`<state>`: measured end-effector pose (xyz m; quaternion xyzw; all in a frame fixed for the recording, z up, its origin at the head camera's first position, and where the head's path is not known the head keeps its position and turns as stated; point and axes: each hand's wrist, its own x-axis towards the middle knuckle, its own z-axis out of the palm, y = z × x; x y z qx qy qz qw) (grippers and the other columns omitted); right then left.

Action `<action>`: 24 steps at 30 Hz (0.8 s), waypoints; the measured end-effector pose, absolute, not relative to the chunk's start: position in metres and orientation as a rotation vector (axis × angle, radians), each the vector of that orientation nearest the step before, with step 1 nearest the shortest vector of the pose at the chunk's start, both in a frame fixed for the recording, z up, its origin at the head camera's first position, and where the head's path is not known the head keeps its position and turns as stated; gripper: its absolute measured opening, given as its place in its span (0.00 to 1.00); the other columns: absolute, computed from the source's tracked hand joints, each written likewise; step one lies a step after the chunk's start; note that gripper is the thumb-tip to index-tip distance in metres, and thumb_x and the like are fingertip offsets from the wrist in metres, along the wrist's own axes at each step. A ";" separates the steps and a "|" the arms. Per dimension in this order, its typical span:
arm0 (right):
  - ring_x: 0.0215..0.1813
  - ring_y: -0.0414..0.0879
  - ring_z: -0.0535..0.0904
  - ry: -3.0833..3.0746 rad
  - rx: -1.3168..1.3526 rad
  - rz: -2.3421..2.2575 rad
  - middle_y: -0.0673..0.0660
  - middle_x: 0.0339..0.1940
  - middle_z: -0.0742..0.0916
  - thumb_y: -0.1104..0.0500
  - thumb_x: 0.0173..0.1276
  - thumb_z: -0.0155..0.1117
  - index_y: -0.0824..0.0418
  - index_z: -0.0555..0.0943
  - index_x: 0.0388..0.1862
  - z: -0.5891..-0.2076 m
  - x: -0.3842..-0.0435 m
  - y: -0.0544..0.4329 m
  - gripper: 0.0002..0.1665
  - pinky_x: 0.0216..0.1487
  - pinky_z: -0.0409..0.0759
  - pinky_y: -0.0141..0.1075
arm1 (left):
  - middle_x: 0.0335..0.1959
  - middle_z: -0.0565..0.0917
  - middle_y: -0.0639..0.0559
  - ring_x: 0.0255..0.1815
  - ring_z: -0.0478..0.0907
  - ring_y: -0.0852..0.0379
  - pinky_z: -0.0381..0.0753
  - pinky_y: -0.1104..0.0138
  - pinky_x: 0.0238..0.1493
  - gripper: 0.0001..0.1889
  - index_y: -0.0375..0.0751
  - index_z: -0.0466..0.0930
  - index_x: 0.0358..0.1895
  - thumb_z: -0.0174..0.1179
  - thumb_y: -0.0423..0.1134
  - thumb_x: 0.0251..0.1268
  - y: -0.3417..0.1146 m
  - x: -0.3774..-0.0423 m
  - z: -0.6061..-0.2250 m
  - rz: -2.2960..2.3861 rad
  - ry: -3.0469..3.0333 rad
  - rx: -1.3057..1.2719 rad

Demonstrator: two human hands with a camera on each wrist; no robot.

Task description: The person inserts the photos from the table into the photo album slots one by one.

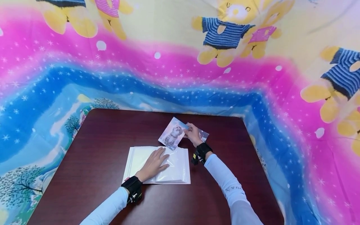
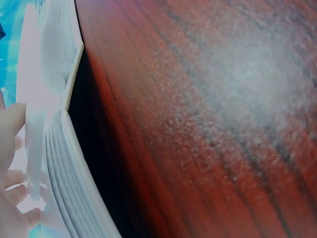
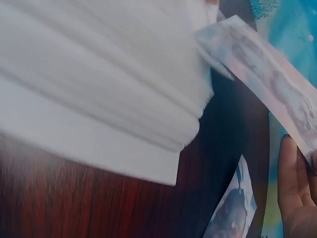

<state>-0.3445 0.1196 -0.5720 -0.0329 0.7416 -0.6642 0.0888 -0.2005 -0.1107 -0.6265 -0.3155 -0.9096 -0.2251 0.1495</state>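
Observation:
A photo album [image 1: 137, 159] with clear sleeve pages lies spread on the table. My left hand [image 1: 154, 164] rests on its pages with the fingers straight. In the left wrist view the album's thick page edges [image 2: 74, 173] show beside the fingers [image 2: 12, 119]. My right hand [image 1: 193, 134] pinches a picture card [image 1: 173, 133] of a statue bust by its right edge, above the album's far edge. The card [image 3: 267, 74] is tilted in the right wrist view. A second picture card [image 1: 203, 135] lies on the table, partly behind the right hand.
The dark red-brown wooden table [image 1: 92, 156] has rounded far corners. Behind it and around its sides hangs a printed cloth [image 1: 174, 75] with bears and snowflakes. Each wrist wears a black camera strap [image 1: 203, 150].

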 end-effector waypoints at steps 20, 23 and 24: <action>0.37 0.74 0.79 2.512 -0.515 -1.509 0.68 0.31 0.78 0.70 0.76 0.53 0.69 0.74 0.66 -0.567 -0.359 0.117 0.21 0.38 0.83 0.51 | 0.69 0.65 0.25 0.71 0.58 0.28 0.58 0.38 0.68 0.28 0.28 0.72 0.65 0.63 0.41 0.68 -0.111 -0.197 -0.627 -0.774 -2.655 -0.912; 0.35 0.73 0.79 2.541 -0.554 -1.495 0.72 0.31 0.79 0.71 0.75 0.53 0.69 0.75 0.65 -0.564 -0.362 0.115 0.21 0.31 0.82 0.42 | 0.69 0.65 0.26 0.71 0.58 0.28 0.57 0.38 0.69 0.28 0.28 0.72 0.66 0.63 0.42 0.68 -0.112 -0.197 -0.628 -0.772 -2.649 -0.910; 0.35 0.73 0.79 2.543 -0.564 -1.484 0.72 0.32 0.79 0.71 0.75 0.53 0.69 0.75 0.65 -0.563 -0.363 0.114 0.21 0.29 0.81 0.39 | 0.69 0.64 0.26 0.71 0.58 0.29 0.57 0.38 0.69 0.28 0.28 0.72 0.66 0.63 0.42 0.68 -0.113 -0.197 -0.628 -0.776 -2.648 -0.911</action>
